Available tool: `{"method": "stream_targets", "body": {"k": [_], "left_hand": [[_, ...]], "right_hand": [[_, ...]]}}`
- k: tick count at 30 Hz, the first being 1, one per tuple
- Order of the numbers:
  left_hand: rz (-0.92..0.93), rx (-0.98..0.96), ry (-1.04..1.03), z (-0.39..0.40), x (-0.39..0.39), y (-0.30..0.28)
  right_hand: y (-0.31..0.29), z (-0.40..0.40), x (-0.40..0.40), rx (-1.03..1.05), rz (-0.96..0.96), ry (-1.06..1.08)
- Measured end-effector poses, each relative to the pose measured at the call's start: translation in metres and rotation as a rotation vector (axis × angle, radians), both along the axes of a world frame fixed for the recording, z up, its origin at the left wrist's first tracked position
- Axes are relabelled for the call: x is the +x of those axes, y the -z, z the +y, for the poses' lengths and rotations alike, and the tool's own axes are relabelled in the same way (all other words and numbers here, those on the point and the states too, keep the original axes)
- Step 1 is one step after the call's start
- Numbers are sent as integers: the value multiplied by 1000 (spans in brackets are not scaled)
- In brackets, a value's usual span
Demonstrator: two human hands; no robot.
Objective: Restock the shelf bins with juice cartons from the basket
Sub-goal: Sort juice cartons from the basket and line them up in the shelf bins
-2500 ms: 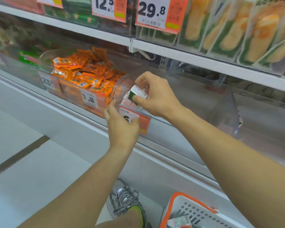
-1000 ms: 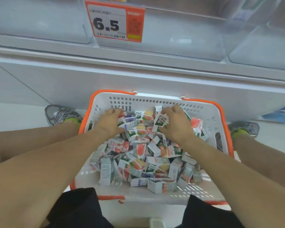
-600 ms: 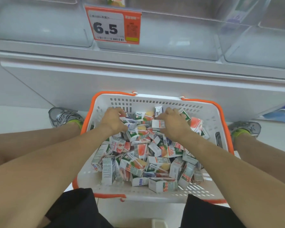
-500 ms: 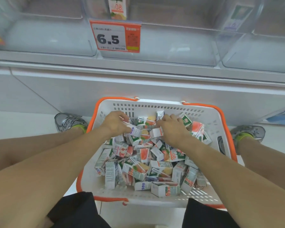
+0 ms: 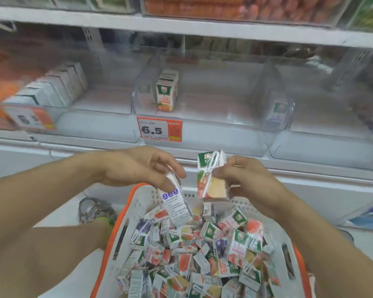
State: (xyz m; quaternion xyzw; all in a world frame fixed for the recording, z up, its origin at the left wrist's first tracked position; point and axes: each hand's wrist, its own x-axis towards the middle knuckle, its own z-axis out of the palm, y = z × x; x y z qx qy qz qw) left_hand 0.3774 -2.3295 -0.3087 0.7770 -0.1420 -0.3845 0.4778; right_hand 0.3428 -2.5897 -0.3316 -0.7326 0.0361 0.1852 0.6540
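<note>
Holding one juice carton in each hand, you have both raised above the basket (image 5: 116, 239) and below the shelf edge. Your left hand (image 5: 136, 166) pinches a tilted carton (image 5: 177, 208) by its upper end, its printed side panel facing the camera; fingers hide its top. Your right hand (image 5: 248, 179) grips an upright carton (image 5: 210, 177) with a straw across its face; its rear side is covered by your fingers.

The white basket with the orange rim is cut off at the bottom edge, and your right forearm hides its right rim. The loose cartons (image 5: 198, 261) inside lie heaped and overlapping; you cannot count them exactly, well over twenty show.

On the shelf, three clear bins are identifiable. The middle bin (image 5: 213, 108) holds one short row of cartons (image 5: 166, 91); three tops can be counted, the rest uncertain. The left bin (image 5: 99, 104) holds a blurred row of cartons (image 5: 52, 87), number not readable. The right bin (image 5: 336, 117) is smeared by motion; its contents cannot be made out. Two price tags show: one (image 5: 159, 129) legible, one (image 5: 30, 119) partly cut off. One shoe (image 5: 95, 210) shows beside the basket.
</note>
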Motion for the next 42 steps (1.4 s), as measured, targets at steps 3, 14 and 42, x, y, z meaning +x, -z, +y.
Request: {"method": "stream_targets", "body": {"k": [3,14,42], "left_hand": [[114,-175,-112,-2,5,-16],[71,-149,-37,-38,25,4],[1,16,-165,-3,26,-2]], "right_hand": [[-8,-1,3,147,2,76],[3,2,6,155,130,205],[-19,1,0,134,-245,157]]}}
